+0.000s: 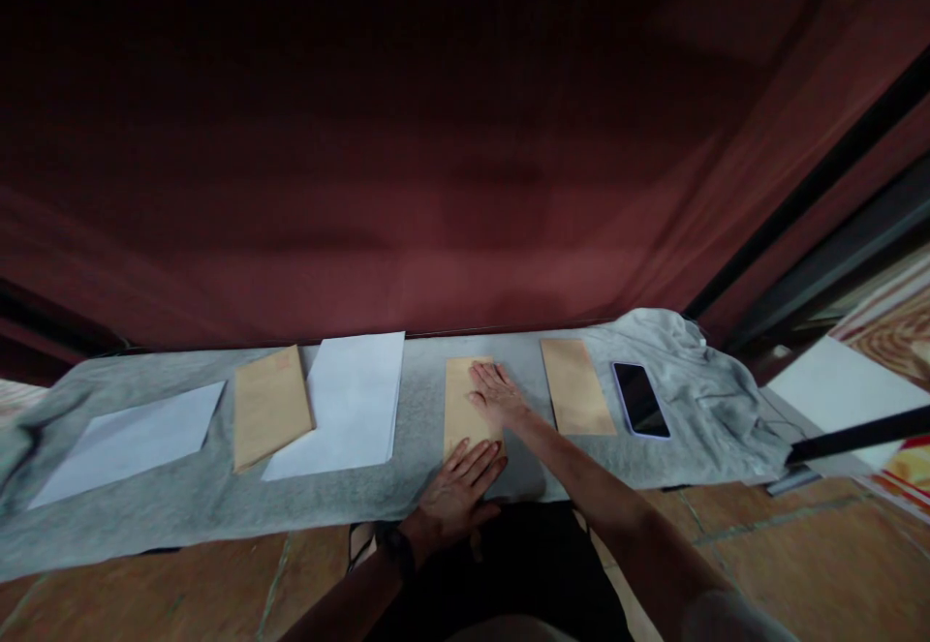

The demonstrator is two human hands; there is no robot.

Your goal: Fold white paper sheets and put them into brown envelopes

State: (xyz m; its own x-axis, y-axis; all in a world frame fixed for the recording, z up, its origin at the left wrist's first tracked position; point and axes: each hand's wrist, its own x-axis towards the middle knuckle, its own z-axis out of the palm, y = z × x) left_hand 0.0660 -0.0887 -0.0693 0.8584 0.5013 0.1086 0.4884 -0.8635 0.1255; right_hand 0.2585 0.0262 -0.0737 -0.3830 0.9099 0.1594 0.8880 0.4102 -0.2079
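A tan paper envelope [459, 400] lies flat on the grey cloth in front of me, long side pointing away. My left hand [459, 492] rests with its fingers stretched over the envelope's near end, and a dark band circles that wrist. Farther up, my right hand [498, 395] lies flat across the right part of the same envelope, fingers extended. Both palms face down and grasp nothing. To the right of my right hand lies a second tan envelope [579, 388], apart from it.
A grey cloth [421, 371] covers the narrow table. Leftward are a stack of white paper [356, 400], a pile of tan envelopes [270, 405] overlapping it, and a white sheet [138, 439]. A phone [640, 400] lies at right. A dark red panel [465, 235] rises behind.
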